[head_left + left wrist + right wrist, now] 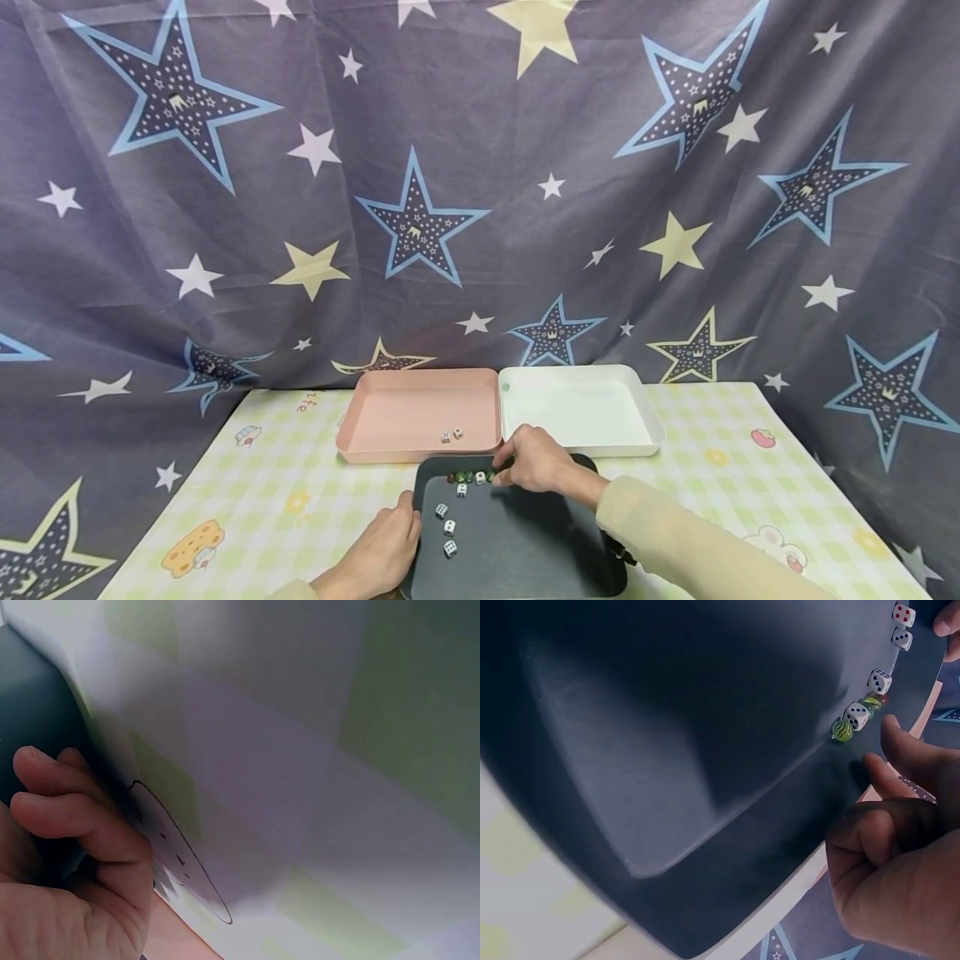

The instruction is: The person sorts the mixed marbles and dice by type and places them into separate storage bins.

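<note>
A dark grey tray [525, 550] lies in front of me with several white dice [449, 527] along its left side. At its far edge a row of marbles [461, 477] has a die [481, 477] among them. My right hand [536, 460] reaches over that far edge, its thumb and forefinger apart beside the green striped marble [842, 731], holding nothing that shows. The other fingers of that hand are bent. My left hand [382, 546] grips the tray's left rim, with curled fingers [64, 817] showing in the left wrist view.
Behind the dark tray a pink tray [420, 400] holds two dice [452, 434]. Next to it, a white tray [577, 408] has a small greenish marble [506, 387] in its far left corner. A checked cloth [262, 508] covers the table, with a star-patterned curtain [480, 167] behind.
</note>
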A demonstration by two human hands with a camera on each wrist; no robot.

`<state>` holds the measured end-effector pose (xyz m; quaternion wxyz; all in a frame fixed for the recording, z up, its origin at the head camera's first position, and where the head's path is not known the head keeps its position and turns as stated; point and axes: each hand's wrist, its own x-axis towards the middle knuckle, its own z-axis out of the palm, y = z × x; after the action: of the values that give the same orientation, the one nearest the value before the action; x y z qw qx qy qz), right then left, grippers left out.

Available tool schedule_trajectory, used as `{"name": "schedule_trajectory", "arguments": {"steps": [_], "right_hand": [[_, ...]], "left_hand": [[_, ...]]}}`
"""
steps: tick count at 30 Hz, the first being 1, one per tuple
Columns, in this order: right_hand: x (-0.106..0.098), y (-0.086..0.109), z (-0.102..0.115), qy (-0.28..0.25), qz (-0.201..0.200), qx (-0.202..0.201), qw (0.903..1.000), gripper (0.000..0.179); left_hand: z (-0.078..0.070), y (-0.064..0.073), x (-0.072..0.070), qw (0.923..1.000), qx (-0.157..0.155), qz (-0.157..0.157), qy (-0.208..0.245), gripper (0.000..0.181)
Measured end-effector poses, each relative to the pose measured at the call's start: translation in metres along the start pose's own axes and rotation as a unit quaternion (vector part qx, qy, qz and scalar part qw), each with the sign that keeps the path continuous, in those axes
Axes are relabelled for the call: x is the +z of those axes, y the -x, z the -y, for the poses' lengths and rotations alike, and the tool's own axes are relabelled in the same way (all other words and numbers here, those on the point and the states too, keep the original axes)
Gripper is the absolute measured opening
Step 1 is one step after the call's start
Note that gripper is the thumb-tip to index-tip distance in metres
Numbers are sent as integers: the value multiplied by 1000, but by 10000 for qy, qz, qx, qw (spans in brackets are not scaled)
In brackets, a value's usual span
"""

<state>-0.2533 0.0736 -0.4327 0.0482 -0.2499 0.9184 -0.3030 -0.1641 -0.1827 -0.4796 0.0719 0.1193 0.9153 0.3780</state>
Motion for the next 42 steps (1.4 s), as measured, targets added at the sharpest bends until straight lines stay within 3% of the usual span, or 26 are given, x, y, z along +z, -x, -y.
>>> {"name": "schedule_trajectory", "arguments": {"steps": [14, 28, 42], "right_hand": [[6, -1, -2, 228, 147, -104, 9996, 20], [11, 1, -1, 306, 204, 1, 9993, 14], [13, 2, 1, 473, 230, -184, 9984, 11]], "left_hand": [[0, -1, 0, 9997, 192, 71, 112, 22], [1, -1, 1, 9997, 165, 121, 143, 23], [1, -1, -1, 9998, 151, 100, 33, 22]]}}
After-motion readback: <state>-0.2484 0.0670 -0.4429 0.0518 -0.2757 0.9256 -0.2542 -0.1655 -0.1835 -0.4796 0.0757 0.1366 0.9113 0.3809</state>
